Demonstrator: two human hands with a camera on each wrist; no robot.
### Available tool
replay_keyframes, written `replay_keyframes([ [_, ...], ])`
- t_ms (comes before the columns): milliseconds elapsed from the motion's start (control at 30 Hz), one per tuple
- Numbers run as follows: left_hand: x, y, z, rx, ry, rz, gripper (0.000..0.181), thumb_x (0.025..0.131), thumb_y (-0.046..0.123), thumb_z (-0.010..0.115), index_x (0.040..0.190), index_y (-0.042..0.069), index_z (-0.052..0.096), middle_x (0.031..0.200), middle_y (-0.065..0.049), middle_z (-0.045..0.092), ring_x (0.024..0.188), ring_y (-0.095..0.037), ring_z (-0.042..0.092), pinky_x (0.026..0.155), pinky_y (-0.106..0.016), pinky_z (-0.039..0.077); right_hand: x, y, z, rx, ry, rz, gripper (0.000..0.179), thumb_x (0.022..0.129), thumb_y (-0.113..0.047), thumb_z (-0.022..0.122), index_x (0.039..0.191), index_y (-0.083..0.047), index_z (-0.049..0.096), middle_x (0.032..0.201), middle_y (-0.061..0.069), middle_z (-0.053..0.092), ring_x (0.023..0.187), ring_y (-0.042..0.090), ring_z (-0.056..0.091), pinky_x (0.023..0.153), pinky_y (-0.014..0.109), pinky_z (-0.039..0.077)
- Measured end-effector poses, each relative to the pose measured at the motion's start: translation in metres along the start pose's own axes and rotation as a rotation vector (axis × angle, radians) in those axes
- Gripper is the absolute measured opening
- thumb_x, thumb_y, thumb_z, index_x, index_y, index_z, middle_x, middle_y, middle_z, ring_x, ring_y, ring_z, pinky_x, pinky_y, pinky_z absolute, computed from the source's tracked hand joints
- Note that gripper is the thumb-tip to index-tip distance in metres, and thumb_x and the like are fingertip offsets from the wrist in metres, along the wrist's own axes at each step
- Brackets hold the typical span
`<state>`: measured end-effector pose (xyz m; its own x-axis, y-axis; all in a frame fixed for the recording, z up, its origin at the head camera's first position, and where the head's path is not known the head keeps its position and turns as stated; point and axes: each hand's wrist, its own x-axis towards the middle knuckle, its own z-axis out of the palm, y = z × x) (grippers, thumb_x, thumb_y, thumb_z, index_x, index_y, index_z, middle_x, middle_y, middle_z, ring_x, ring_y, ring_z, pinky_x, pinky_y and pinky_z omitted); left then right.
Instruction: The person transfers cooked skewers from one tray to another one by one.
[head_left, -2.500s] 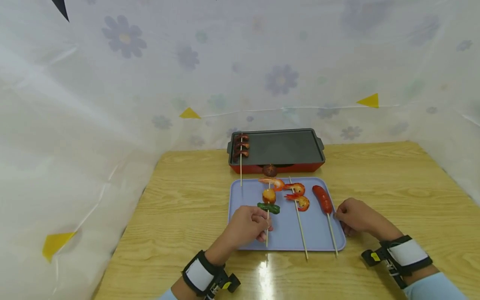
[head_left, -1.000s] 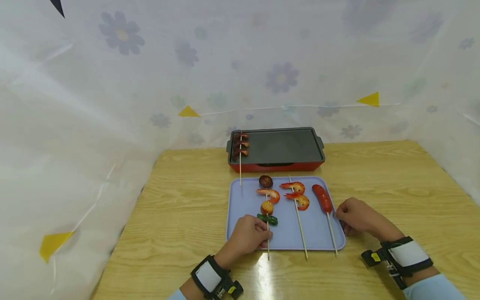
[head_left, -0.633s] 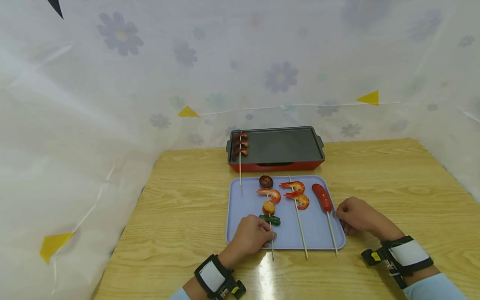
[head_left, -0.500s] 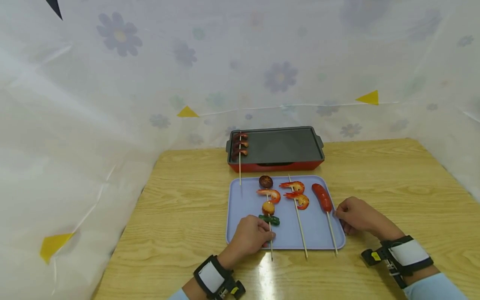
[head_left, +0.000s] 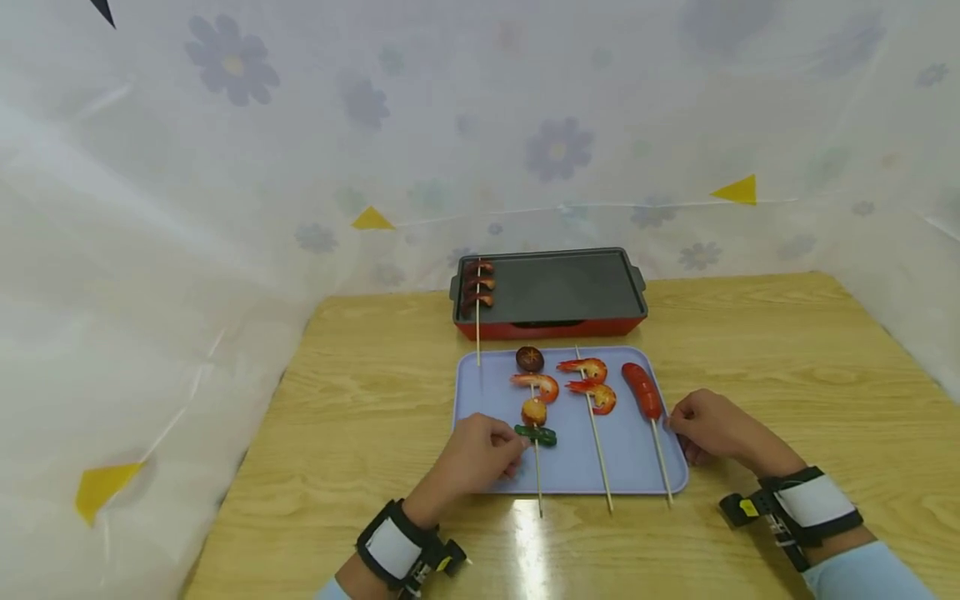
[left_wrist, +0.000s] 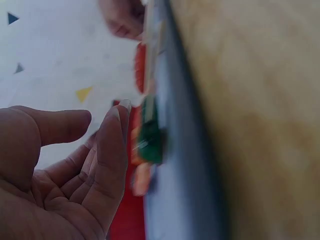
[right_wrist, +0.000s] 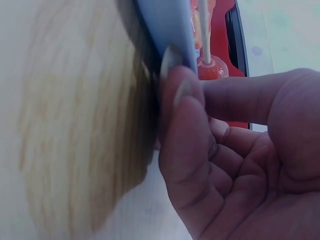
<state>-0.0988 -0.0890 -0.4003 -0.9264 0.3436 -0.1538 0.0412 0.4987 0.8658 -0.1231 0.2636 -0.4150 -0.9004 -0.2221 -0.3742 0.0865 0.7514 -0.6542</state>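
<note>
My left hand (head_left: 476, 454) hovers at the left of a mixed skewer (head_left: 538, 479) lying on the lilac tray (head_left: 487, 375). In the left wrist view, thumb and fingers (left_wrist: 112, 155) stand apart with nothing between them. That skewer carries a mushroom (head_left: 529, 359), a shrimp (head_left: 536, 387), a round golden piece (head_left: 534, 411) and a green pepper (head_left: 536, 435). Beside it lie a shrimp skewer (head_left: 597, 442) and a sausage (head_left: 641, 390) on a stick. My right hand (head_left: 716, 425) pinches the tray's right rim, thumb above and fingers below in the right wrist view (right_wrist: 200, 125).
Behind the tray stands a red grill (head_left: 592, 327) with a dark plate (head_left: 558, 287). A skewer of several brown pieces (head_left: 478, 285) lies on its left side, its stick reaching over the tray. A wooden table (head_left: 360, 400) bears everything; a flowered sheet (head_left: 450, 125) hangs behind.
My left hand lowered the mixed skewer toward me onto the tray, shifted it slightly, then let go and moved left. My right hand has stayed at the tray's rim.
</note>
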Motion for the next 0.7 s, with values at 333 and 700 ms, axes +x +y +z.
replay_keyframes([
  [333,0.042,0.022,-0.071,-0.049,0.263,-0.05,0.026,0.092,0.022,0.064,0.097,-0.002,0.074,0.082,-0.02,0.073,0.061,-0.021,0.068,0.056,-0.027,0.056,0.0,-0.001,0.001,-0.007,0.008,-0.022,0.025,0.093,-0.011,0.055,0.072,-0.003,0.065,0.057,0.002,0.06,0.05,0.014,0.059,0.049,0.03,0.053],
  [700,0.1,0.006,-0.081,-0.152,0.4,-0.162,0.028,0.09,0.02,0.067,0.11,0.001,0.072,0.096,-0.017,0.073,0.075,-0.021,0.071,0.073,-0.035,0.061,-0.001,0.0,-0.001,0.002,0.016,-0.02,0.026,0.094,-0.012,0.055,0.071,-0.003,0.065,0.057,0.002,0.061,0.051,0.014,0.059,0.049,0.03,0.053],
])
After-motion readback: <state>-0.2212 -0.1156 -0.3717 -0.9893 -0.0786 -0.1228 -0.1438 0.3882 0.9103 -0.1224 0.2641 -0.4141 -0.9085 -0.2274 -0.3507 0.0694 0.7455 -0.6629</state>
